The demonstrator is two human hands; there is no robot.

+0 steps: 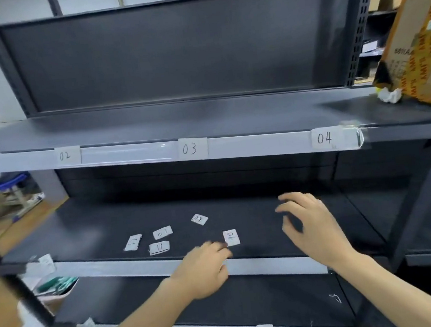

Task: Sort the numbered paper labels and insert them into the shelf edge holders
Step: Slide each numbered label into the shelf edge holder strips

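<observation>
label 06 [231, 237] thin, light, floppy | pinch its 7 o'clock corner | left hand [204, 269] fingers touching it | right hand [311, 222] fingers spread, empty

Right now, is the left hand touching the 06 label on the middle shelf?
Cannot tell. In the head view the left hand has blurred fingertips at the 06 label corner; contact is unclear.

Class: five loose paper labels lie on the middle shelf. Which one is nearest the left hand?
The 06 label, right by the left hand's fingertips; the other four lie farther left.
</observation>
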